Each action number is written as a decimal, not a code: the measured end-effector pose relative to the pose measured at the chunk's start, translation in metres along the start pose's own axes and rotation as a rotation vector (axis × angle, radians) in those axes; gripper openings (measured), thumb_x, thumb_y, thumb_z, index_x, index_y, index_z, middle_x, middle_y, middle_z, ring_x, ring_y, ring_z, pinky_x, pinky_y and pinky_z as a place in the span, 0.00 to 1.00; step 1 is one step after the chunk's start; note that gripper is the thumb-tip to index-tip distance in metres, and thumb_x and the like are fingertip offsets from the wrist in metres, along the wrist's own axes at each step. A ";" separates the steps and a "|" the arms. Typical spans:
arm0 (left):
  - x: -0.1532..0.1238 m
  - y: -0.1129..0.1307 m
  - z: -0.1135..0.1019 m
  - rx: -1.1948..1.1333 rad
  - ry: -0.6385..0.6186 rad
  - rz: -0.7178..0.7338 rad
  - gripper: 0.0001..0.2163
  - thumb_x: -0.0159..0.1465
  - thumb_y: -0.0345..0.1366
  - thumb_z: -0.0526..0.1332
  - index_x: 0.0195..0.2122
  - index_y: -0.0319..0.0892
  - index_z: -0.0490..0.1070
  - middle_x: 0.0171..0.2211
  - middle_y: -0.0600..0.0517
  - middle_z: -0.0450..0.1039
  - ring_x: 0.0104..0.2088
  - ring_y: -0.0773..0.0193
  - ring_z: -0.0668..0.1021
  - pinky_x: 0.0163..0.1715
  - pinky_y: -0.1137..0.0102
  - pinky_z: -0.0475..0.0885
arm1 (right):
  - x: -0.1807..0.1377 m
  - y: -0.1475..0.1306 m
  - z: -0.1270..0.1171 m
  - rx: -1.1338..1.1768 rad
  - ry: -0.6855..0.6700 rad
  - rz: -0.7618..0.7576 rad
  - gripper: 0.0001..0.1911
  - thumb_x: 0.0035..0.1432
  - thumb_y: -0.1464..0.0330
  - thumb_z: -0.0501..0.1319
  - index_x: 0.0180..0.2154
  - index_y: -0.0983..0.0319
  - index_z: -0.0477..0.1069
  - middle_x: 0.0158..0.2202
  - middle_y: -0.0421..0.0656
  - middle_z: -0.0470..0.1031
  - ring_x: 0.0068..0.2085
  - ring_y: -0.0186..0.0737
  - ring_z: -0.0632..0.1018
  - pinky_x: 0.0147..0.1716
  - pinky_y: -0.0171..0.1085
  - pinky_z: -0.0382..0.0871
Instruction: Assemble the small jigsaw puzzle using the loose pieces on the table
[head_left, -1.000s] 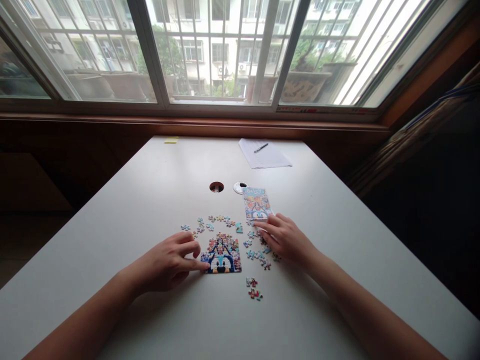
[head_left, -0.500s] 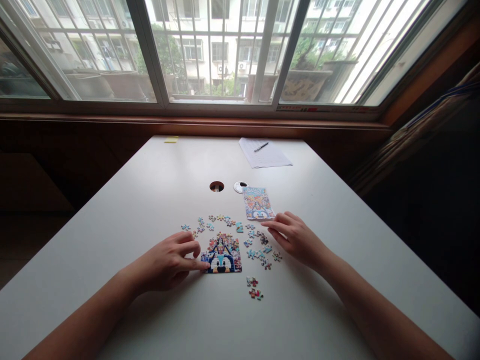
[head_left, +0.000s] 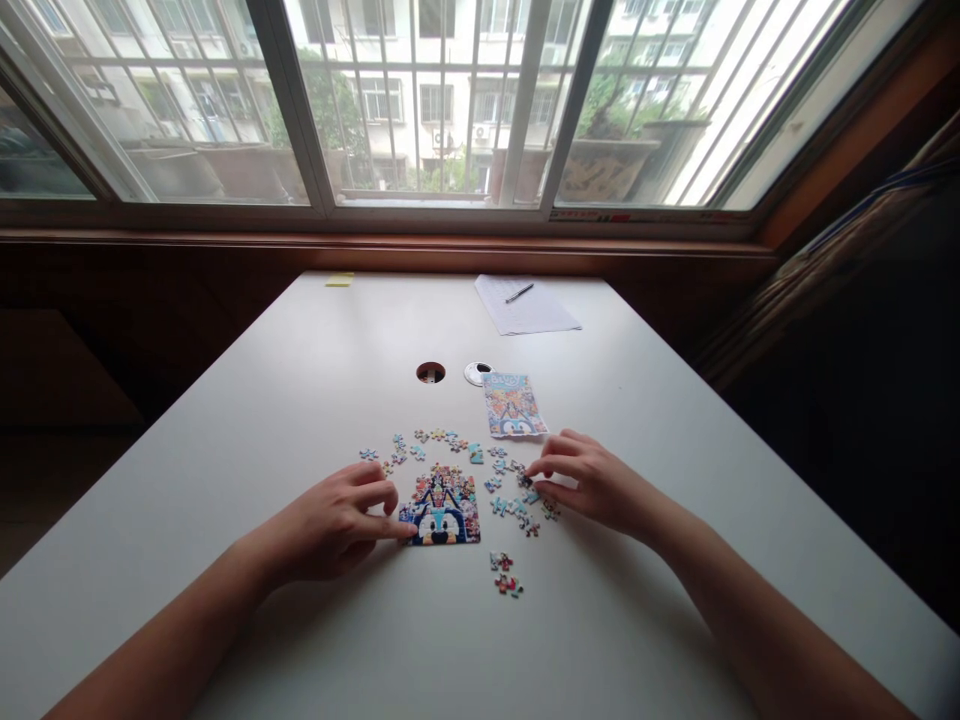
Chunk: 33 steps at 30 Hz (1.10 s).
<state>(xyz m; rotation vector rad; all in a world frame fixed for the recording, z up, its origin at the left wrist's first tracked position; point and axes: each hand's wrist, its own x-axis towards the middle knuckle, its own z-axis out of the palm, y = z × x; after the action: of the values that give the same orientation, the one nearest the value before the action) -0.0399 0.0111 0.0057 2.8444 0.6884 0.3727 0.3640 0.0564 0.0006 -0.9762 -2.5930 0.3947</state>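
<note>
A partly assembled jigsaw puzzle [head_left: 441, 515] with a blue dog face lies flat on the white table. My left hand [head_left: 349, 515] rests at its left, the outstretched index fingertip on its lower left edge and the other fingers bent. To the right, my right hand [head_left: 589, 475] hovers low over loose puzzle pieces [head_left: 511, 507], thumb and index finger apart. Its fingertips are at a dark puzzle piece [head_left: 524, 481], seemingly touching it. More loose pieces [head_left: 439, 434] form an arc behind the puzzle, and several pieces [head_left: 506, 583] lie in front at right.
Behind the pieces lies a printed picture sheet [head_left: 514, 405] with the dog design. A round table hole [head_left: 430, 373] and a metal grommet [head_left: 475, 374] are farther back. Paper sheets [head_left: 536, 315] with a pen [head_left: 519, 293] and yellow sticky notes [head_left: 340, 280] lie near the far edge.
My right hand has lowered slightly from beside the picture sheet to the loose pieces, its index finger bending toward the dark piece. My left hand stays on the puzzle.
</note>
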 end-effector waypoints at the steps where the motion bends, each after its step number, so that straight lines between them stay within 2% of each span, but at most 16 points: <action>1: 0.000 0.000 0.000 0.000 -0.002 0.000 0.25 0.64 0.23 0.59 0.57 0.59 0.72 0.40 0.49 0.70 0.40 0.57 0.69 0.42 0.61 0.70 | 0.000 0.000 -0.001 0.006 -0.006 -0.001 0.06 0.65 0.69 0.64 0.43 0.55 0.80 0.37 0.44 0.77 0.40 0.44 0.73 0.40 0.43 0.68; 14: 0.000 -0.001 0.002 0.003 0.014 0.006 0.26 0.63 0.23 0.61 0.57 0.60 0.72 0.40 0.50 0.71 0.40 0.58 0.71 0.43 0.62 0.71 | 0.000 0.000 -0.003 0.028 -0.021 0.002 0.05 0.65 0.69 0.64 0.39 0.57 0.80 0.36 0.45 0.77 0.38 0.42 0.74 0.40 0.41 0.68; 22: 0.000 0.000 0.001 -0.014 0.005 -0.001 0.26 0.63 0.23 0.60 0.57 0.59 0.72 0.41 0.50 0.71 0.41 0.57 0.70 0.44 0.60 0.71 | -0.001 0.001 -0.001 0.014 -0.020 0.013 0.07 0.66 0.68 0.63 0.44 0.55 0.80 0.37 0.45 0.77 0.39 0.43 0.74 0.41 0.42 0.69; 33: -0.001 -0.002 0.003 0.002 0.019 -0.002 0.24 0.64 0.24 0.61 0.56 0.59 0.73 0.41 0.50 0.71 0.41 0.59 0.71 0.43 0.63 0.71 | 0.000 -0.002 -0.003 0.035 -0.025 0.002 0.09 0.66 0.68 0.62 0.45 0.56 0.80 0.37 0.45 0.77 0.39 0.42 0.74 0.41 0.42 0.69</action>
<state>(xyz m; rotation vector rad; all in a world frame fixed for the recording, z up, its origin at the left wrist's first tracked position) -0.0409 0.0115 0.0025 2.8451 0.6961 0.3989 0.3644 0.0549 0.0044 -0.9682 -2.5980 0.4539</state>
